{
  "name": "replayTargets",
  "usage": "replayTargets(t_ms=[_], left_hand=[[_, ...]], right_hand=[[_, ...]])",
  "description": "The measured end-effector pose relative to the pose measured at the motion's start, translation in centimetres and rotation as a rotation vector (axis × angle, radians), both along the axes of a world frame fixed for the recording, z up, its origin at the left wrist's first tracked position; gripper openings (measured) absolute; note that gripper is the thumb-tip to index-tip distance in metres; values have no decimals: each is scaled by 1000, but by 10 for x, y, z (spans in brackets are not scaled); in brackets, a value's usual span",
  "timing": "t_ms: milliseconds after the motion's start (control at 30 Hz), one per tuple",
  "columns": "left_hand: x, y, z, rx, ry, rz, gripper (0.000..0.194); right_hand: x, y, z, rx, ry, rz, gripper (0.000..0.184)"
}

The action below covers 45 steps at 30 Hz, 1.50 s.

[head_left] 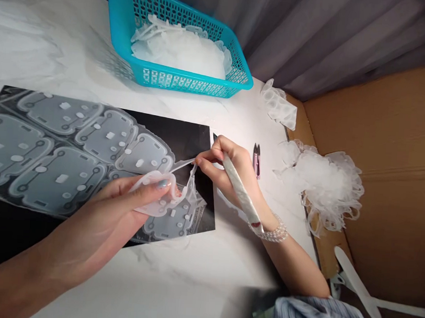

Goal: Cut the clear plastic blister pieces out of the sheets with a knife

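Note:
Between the thumb and fingers of my left hand (123, 206) is a translucent white silicone-like piece (151, 208) with a curved cut-out edge. My right hand (229, 167) pinches a thin stretched strip of trim (183, 165) coming off that piece. Across the same hand lies a slim pearly-white tool (241, 192), possibly tweezers, its dark tip pointing away past the knuckles. Beneath both hands a translucent moulded sheet (63, 162) of several rounded panels rests on a black mat (185, 133).
A turquoise basket (188, 78) at the back holds a heap of white pieces (183, 47). Thread snips (257, 161) lie right of my hand. Trimmings (326, 185) pile over the edge of a cardboard box (387, 126); another scrap (278, 105) lies behind them.

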<state>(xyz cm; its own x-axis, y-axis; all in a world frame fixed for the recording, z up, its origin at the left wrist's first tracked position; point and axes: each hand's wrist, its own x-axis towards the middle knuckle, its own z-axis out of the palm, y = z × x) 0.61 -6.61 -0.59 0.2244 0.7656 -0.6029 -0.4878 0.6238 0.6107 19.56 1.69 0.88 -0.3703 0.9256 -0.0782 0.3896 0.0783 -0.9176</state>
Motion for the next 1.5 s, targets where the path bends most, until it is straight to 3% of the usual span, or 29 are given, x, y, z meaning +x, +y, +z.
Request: replayTargets(t_ms=[200,333,600,900,1033,1133,1200,1300,1400,1500], left_hand=[[4,4,2,68,-52,59,20],[5,4,0,81,-81,72,22],[4,3,1,229,-43,66,5],[11,0,10,174,-36,136,10],[5,-2,12,94,-92,248,22],[1,-2,13,104,-151,188,33],[2,-2,11,84,-159,90,35],[5,-4,3,52,-103,56,26],[8,-7,-4,110,7,14,12],[9,-8,-3,89,94,-17,24]], right_hand=[[-10,-12,22,-380,309,107,47],[-13,-19,25,-499,430,106,58],[-8,-22,23,-414,386,50,59],[-12,-24,18,-351,483,-32,56],[-4,-16,4,-188,332,-62,49],[8,-4,-5,-92,158,-15,45],[15,3,-3,-80,55,82,43],[16,8,14,-64,-37,197,36],[5,6,27,-139,10,224,34],[-10,3,28,-267,119,222,42]])
